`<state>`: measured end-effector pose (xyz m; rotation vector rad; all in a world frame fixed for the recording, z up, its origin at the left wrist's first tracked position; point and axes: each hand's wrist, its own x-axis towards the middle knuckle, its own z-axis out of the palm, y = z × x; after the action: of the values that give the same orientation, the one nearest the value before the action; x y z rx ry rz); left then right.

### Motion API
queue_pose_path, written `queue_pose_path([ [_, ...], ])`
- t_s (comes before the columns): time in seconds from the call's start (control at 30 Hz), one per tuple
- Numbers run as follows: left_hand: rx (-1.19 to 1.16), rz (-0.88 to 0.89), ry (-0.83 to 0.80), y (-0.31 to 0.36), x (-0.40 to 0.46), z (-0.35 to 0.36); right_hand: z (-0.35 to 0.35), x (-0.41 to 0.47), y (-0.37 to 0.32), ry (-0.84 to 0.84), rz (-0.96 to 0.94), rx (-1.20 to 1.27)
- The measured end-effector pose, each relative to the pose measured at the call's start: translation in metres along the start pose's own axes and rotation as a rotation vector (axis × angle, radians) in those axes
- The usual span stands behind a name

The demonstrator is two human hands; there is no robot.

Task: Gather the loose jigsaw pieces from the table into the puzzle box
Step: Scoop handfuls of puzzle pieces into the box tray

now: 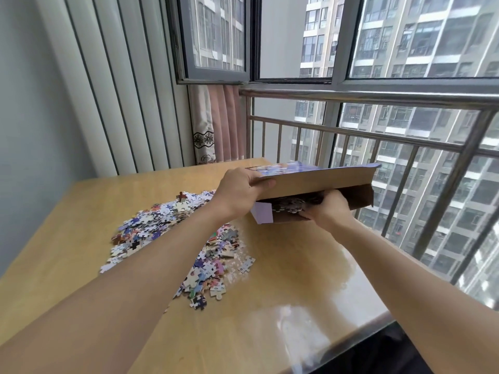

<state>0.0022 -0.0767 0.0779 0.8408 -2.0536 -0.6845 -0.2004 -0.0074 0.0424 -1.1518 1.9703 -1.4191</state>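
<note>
The puzzle box (pixel 318 182) is a flat cardboard box with a blue printed top, held tilted above the far right of the wooden table (pixel 67 255). Its near end is open, with a lilac flap hanging down. My left hand (pixel 240 190) grips the box's upper left edge. My right hand (pixel 328 209) is at the open mouth, fingers closed around a bunch of jigsaw pieces inside the opening. A broad scatter of loose jigsaw pieces (pixel 151 225) lies in the table's middle, partly hidden under my left forearm.
A metal railing (pixel 378 139) and large windows run along the table's far and right sides. A pink curtain (pixel 216 125) hangs at the far corner. The table's right edge has a glossy cover (pixel 310 300) on it.
</note>
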Motion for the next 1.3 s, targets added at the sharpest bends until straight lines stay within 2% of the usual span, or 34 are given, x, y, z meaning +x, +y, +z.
queue_pose_path([
  [0.13,-0.006,-0.050,0.017,-0.001,-0.004,0.004,-0.008,0.001,0.007,0.041,-0.222,-0.208],
  [0.23,-0.024,-0.033,0.028,-0.003,-0.005,0.004,-0.011,0.002,0.007,0.018,-0.233,-0.202],
  [0.33,-0.041,-0.039,0.060,-0.004,-0.006,0.001,-0.013,-0.001,0.008,-0.089,-0.290,-0.207],
  [0.57,-0.012,-0.026,0.048,-0.003,-0.005,-0.002,-0.013,-0.033,0.000,-0.047,-0.668,-0.767],
  [0.73,0.045,-0.017,0.046,-0.001,-0.004,0.002,-0.002,-0.040,-0.015,-0.303,-0.688,-0.914],
  [0.9,0.055,-0.019,0.023,0.001,-0.006,0.008,-0.002,-0.017,-0.014,-0.525,-0.413,-0.870],
  [0.97,0.058,-0.019,0.008,0.001,-0.008,0.012,-0.001,-0.016,-0.007,-0.475,-0.476,-0.840],
  [1.03,0.025,-0.019,0.011,-0.001,-0.011,0.014,0.005,-0.024,0.001,-0.339,-0.646,-0.788],
  [1.1,-0.008,-0.030,0.016,-0.007,-0.014,0.015,0.014,-0.040,0.006,-0.277,-0.795,-0.700],
  [1.2,-0.028,-0.084,-0.054,-0.022,-0.019,0.024,0.028,-0.063,0.011,-0.381,-0.876,-0.623],
  [1.3,-0.043,-0.129,-0.082,-0.037,-0.028,0.039,0.037,-0.074,0.016,-0.472,-0.763,-0.604],
])
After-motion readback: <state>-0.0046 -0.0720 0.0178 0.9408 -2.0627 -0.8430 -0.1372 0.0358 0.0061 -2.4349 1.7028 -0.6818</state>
